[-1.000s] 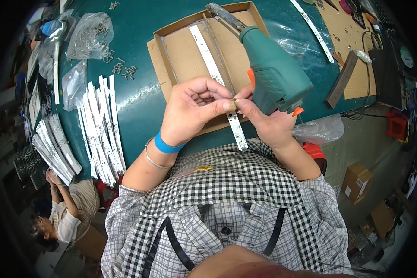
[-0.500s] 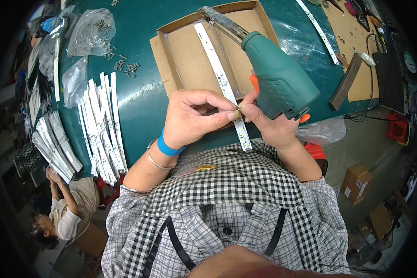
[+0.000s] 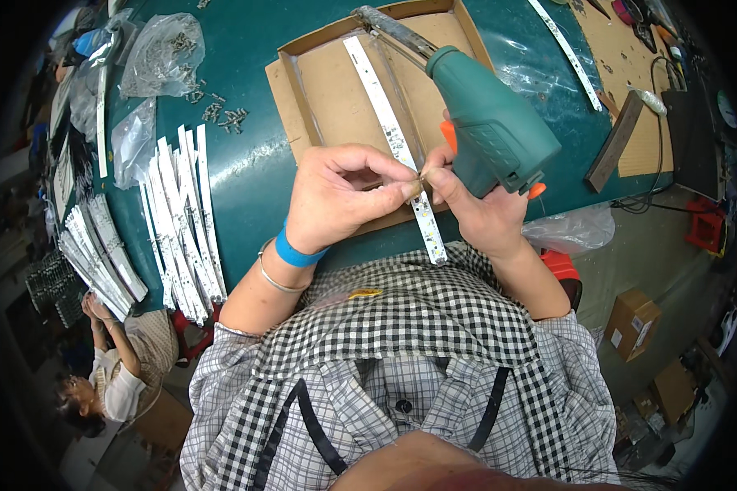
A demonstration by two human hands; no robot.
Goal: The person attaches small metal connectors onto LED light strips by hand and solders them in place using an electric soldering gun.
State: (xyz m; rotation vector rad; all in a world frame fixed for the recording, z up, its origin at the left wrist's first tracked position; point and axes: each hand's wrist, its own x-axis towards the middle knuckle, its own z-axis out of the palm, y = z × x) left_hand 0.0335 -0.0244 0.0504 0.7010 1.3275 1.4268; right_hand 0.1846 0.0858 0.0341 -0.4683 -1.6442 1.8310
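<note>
A long white LED strip board (image 3: 379, 102) lies slantwise across a shallow cardboard tray (image 3: 288, 102), its near end sticking out past the tray's front edge. Over this strip the thumb and forefinger of my left hand (image 3: 332, 200) pinch together at a tiny piece too small to name. My right hand (image 3: 491, 221) is wrapped round the handle of a green glue gun (image 3: 495, 123) with orange trigger parts, its nozzle pointing to the far left. The right thumb and forefinger also meet at the tiny piece, touching my left fingertips. The gun's body hides part of the right fingers.
Bundles of LED strips (image 3: 184, 229) lie at the left, near clear bags (image 3: 165, 53) and scattered small metal parts (image 3: 231, 120). Another strip (image 3: 567, 53), a dark bar (image 3: 616, 143) and a cable (image 3: 653, 176) are at the right. A co-worker (image 3: 110, 368) sits at far left.
Both hands keep their pinch over the strip, shifting only slightly. The glue gun's nozzle has tipped up a little toward the far left.
</note>
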